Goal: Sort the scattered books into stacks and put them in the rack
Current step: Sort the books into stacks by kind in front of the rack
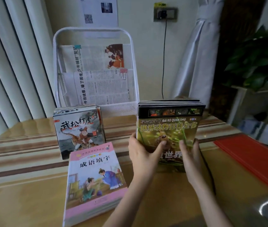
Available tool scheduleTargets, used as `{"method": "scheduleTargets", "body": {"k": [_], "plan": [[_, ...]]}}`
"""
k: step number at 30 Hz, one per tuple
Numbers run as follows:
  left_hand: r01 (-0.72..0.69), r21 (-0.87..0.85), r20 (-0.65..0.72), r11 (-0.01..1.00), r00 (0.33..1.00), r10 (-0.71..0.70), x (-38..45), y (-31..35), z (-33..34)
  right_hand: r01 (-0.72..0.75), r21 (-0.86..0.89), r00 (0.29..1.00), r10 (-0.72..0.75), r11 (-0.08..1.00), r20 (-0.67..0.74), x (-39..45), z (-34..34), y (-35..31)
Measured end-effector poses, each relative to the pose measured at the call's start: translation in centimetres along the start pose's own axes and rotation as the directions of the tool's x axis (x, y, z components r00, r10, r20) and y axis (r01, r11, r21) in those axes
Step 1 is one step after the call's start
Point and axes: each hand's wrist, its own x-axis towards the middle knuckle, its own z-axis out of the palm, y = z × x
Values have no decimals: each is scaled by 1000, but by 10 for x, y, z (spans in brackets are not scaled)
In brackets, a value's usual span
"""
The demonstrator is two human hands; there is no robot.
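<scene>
A stack of green animal encyclopedia books [167, 126] is tilted up off the table, right of centre. My left hand [142, 153] grips its left edge with the thumb across the cover. My right hand [189, 154] grips its right edge the same way. A pink-covered stack [94, 181] lies flat at front centre. Behind it a smaller stack with a tiger cover [79, 130] rests on the table. The white mesh rack [95, 66] stands at the back against the wall, with newspapers in its upper two pockets.
The table [23, 185] has a striped yellow and brown cloth. Red folders [252, 158] lie at the right edge. A black cable [163, 59] hangs from a wall socket behind the books. A potted plant [254, 59] and a white curtain stand at right.
</scene>
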Motion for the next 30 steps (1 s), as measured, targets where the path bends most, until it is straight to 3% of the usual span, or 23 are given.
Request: {"method": "scheduleTargets", "body": {"k": [4,8,13,16,20,23,25,28,30], "plan": [[71,-135,8,988,997,-71,21,-1,-12,98,66,994,-101,993,37,19,1,-25],[131,-194,71,972,990,-119,28,-2,-8,137,103,991,-136,985,-20,25,10,-22],[117,-34,75,993,991,-114,37,12,-4,86,16,994,-85,996,-64,38,4,-29],[176,100,150,979,970,-190,44,29,-1,-57,-181,998,57,982,-2,54,-11,-38],[416,176,249,892,858,-449,40,20,14,-132,-629,984,179,766,12,70,-31,-34],[447,344,255,826,802,-540,24,-2,25,-171,-750,963,271,639,11,61,-23,-13],[417,451,219,789,805,-551,14,-15,27,-170,-839,961,275,517,-26,49,-14,5],[443,422,212,791,800,-562,7,-31,28,-72,-957,989,144,281,-32,43,-9,24],[455,404,213,794,797,-565,5,-32,27,-87,-959,983,180,269,-38,41,-8,20]]}}
